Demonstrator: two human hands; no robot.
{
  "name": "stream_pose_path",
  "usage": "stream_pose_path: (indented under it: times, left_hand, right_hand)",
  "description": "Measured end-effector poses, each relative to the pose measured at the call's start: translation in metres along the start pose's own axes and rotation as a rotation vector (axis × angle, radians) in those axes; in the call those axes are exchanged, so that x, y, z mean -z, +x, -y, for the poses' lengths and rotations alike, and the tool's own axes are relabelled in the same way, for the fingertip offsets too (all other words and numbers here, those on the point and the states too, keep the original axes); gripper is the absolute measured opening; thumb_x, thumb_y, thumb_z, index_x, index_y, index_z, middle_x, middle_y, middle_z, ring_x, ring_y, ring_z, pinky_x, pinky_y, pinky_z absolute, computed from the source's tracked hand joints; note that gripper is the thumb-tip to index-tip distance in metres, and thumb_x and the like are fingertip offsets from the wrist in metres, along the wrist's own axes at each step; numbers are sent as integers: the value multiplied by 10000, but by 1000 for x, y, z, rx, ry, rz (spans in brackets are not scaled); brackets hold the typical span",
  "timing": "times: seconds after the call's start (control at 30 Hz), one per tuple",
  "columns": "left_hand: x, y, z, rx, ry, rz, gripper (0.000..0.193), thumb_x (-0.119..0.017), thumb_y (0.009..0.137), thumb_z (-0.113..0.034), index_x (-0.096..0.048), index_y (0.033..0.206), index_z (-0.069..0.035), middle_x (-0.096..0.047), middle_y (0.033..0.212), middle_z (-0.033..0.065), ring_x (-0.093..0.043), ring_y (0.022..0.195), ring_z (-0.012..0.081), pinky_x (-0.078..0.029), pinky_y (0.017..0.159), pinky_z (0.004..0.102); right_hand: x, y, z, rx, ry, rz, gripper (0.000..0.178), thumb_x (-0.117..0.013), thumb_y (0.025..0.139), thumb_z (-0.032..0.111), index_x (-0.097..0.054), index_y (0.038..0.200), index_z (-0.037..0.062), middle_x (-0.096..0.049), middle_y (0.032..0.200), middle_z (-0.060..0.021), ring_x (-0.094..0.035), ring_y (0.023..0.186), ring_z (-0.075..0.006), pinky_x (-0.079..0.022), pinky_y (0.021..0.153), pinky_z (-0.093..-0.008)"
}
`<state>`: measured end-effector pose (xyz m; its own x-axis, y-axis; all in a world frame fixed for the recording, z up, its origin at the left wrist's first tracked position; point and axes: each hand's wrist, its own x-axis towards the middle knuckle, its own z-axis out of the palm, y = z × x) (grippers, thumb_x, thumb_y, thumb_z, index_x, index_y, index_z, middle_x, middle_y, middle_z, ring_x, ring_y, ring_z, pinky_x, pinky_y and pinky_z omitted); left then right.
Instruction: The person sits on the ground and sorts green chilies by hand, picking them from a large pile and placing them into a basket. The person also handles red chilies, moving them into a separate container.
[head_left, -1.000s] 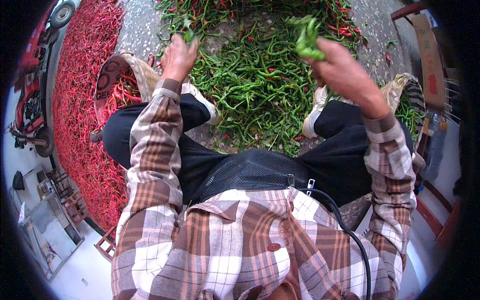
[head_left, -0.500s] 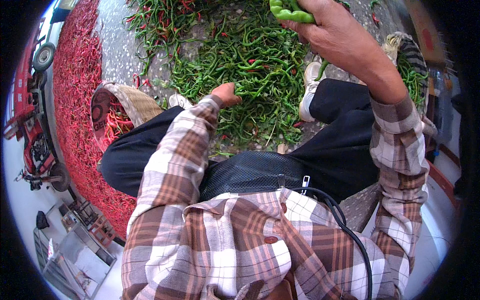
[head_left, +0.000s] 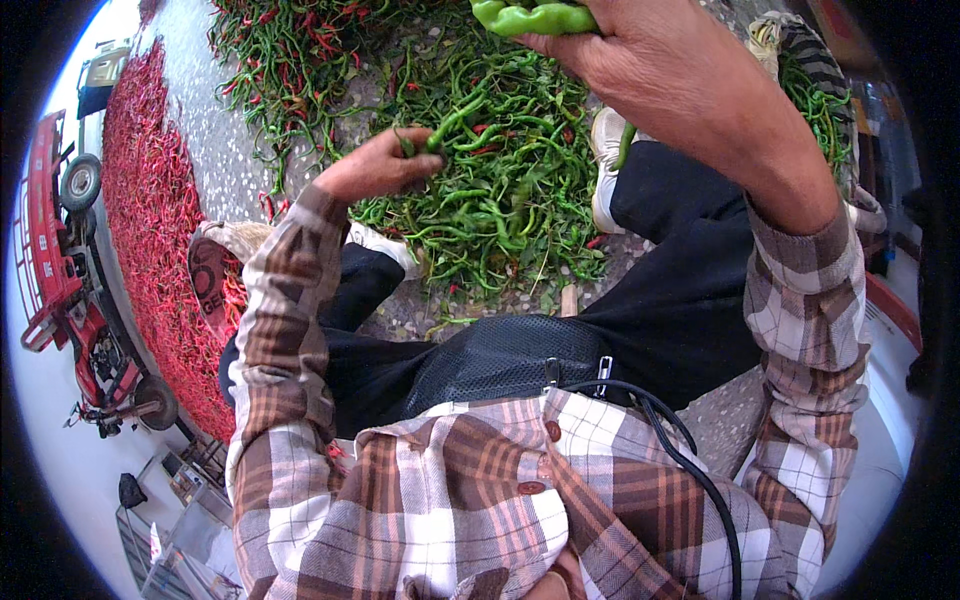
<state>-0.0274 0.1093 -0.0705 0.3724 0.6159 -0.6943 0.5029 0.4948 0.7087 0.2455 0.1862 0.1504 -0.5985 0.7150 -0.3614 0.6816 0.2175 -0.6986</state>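
My left hand (head_left: 383,166) is raised over the left part of a heap of green chili peppers (head_left: 500,200) on the ground. Its fingers pinch a green chili pepper (head_left: 458,118), which points up and to the right. At the top edge, my right hand (head_left: 645,52) is closed round pale green peppers (head_left: 535,18) that stick out to its left; part of this hand is cut off by the frame. Below its wrist a single green pepper (head_left: 625,145) hangs or lies in front of a white shoe; I cannot tell which.
Mixed red and green peppers (head_left: 300,50) lie farther off to the left. A bag with red peppers (head_left: 215,275) stands by my left knee. Beyond it spreads a long bed of red peppers (head_left: 150,200), with a red three-wheeled vehicle (head_left: 90,300) behind. Another container of green peppers (head_left: 815,110) is at the right.
My left hand has lifted from the heap and moved left and up, with a green chili pepper now showing in it. My right hand has shifted slightly left, still gripping its peppers.
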Motion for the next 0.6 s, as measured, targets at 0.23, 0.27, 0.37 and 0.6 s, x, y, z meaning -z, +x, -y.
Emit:
stream_pose_path:
  times: [0.23,0.27,0.37,0.6]
  left_hand:
    - [-13,-8,-67,41,-178,-59,324,-676,865,-238,-599,1126,-62,-606,843,-34,-525,691,41,-437,601,204]
    - [-22,-11,-76,-94,-215,31,275,-668,871,-276,-637,1043,-65,-551,680,-73,-449,557,9,-334,473,173]
    - [-27,-19,-105,-653,222,-61,259,-642,875,-187,-599,1081,-35,-606,874,-4,-547,752,85,-466,643,259]
    - [-39,-21,-134,-596,-568,-111,252,-509,927,-154,-563,1116,4,-622,976,76,-609,767,124,-501,617,262]
  right_hand:
    - [-40,35,-47,500,-143,-319,296,-610,826,286,-634,831,-9,-622,759,-223,-626,770,-388,-485,668,-447]
    - [-48,36,-55,437,-58,-288,322,-645,788,312,-642,767,-9,-625,768,-227,-628,780,-384,-496,672,-442]
    - [-62,45,-57,476,23,-2,369,-766,709,253,-596,884,-23,-605,785,-176,-612,729,-290,-471,657,-364]
    - [-31,23,-42,528,96,-141,188,-585,818,76,-555,751,-97,-601,713,-221,-630,694,-298,-495,616,-400]
